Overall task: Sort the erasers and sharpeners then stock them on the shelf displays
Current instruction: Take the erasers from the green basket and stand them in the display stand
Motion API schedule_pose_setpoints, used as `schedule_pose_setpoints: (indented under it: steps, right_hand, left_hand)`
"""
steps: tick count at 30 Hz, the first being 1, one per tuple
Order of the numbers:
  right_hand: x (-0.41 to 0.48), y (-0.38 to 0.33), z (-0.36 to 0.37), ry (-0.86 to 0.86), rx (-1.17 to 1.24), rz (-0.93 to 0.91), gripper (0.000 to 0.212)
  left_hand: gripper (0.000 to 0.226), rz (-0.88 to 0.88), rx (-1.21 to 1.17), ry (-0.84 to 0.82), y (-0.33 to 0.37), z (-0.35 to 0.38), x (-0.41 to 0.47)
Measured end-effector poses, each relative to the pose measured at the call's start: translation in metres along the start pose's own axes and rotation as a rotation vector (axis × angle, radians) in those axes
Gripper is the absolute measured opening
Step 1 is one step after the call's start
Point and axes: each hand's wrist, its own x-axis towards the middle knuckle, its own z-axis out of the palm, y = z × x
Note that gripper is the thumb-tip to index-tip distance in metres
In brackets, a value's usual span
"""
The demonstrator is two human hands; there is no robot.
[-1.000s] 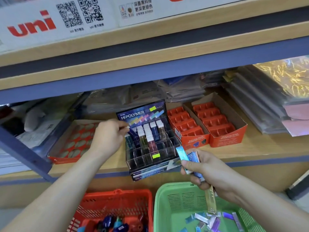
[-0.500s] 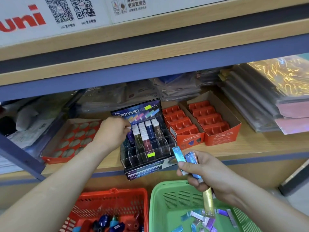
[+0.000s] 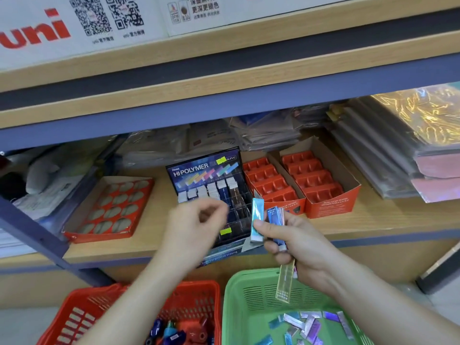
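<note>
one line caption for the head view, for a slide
Right hand grips several slim erasers above the green basket; blurred left hand hovers before the eraser display.

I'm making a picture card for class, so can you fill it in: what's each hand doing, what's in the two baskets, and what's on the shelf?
Left hand: blurred, fingers curled, in front of the eraser display; nothing seen in it
Right hand: holds a bunch of wrapped erasers
Green basket: loose shiny erasers
Red basket: sharpeners
Shelf: the display, with two orange boxes to its right
</note>
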Motion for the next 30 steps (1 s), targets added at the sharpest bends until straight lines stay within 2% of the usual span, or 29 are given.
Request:
schedule_pose_setpoints:
  steps: [2, 3, 6, 11, 13, 17, 19, 22, 30]
  right_hand:
    - [0.002, 0.001, 0.006, -0.027, 0.013, -0.017, 0.016]
    - [0.002, 0.002, 0.01, -0.044, 0.014, -0.023, 0.015]
    - [0.0, 0.003, 0.02, -0.092, 0.011, -0.018, 0.012]
    - [0.004, 0.001, 0.025, -0.076, 0.107, 0.093, 0.018]
    - [0.007, 0.0, 0.022, -0.046, 0.134, 0.117, 0.022]
    - [0.009, 0.001, 0.017, -0.013, 0.079, 0.104, 0.02]
    - [0.01, 0.001, 0.015, -0.005, 0.046, 0.098, 0.02]
    - [0.011, 0.002, 0.014, 0.002, 0.02, 0.09, 0.024]
    - [0.012, 0.003, 0.011, -0.018, -0.023, 0.084, 0.029]
  left_hand:
    - [0.013, -0.081, -0.261, -0.157, 0.014, 0.012, -0.026]
    - [0.019, -0.124, -0.353, -0.165, 0.015, 0.017, -0.034]
    - [0.019, -0.247, -0.505, -0.045, 0.01, 0.018, -0.039]
    - [0.011, -0.262, -0.501, 0.107, -0.01, -0.009, -0.027]
    - [0.01, -0.239, -0.377, 0.202, -0.02, -0.029, -0.012]
    - [0.012, -0.102, 0.108, 0.284, -0.047, -0.057, 0.02]
    - [0.014, 0.045, 0.316, 0.267, -0.064, -0.058, 0.031]
    - [0.011, 0.198, 0.5, 0.211, -0.084, -0.053, 0.042]
    - [0.003, 0.36, 0.821, 0.06, -0.084, -0.048, 0.06]
